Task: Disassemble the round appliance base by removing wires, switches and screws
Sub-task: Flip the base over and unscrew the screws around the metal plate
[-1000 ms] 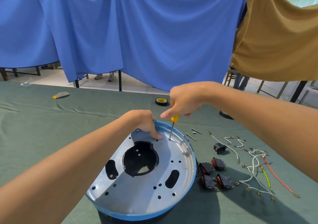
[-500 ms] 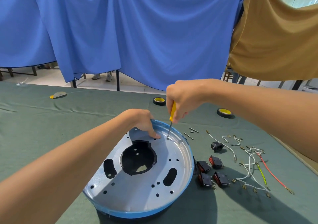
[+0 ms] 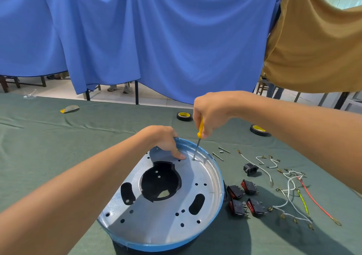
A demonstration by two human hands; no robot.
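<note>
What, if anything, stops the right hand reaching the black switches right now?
Probably nothing in the way: the switches lie bare on the cloth just right of the base. But the right hand grips the screwdriver, tip on the base, so it would have to lift off first.

The scene is brightly lit by daylight, which appears to be let in from the upper right, past the tan cloth. Broad, soft-edged shadows are thrown toward the viewer across the green table cover and over the near part of the metal base, while a pale sheen is carried along its right rim. The middle is rendered sharply. The table's far edge is bowed by wide-angle distortion.
</note>
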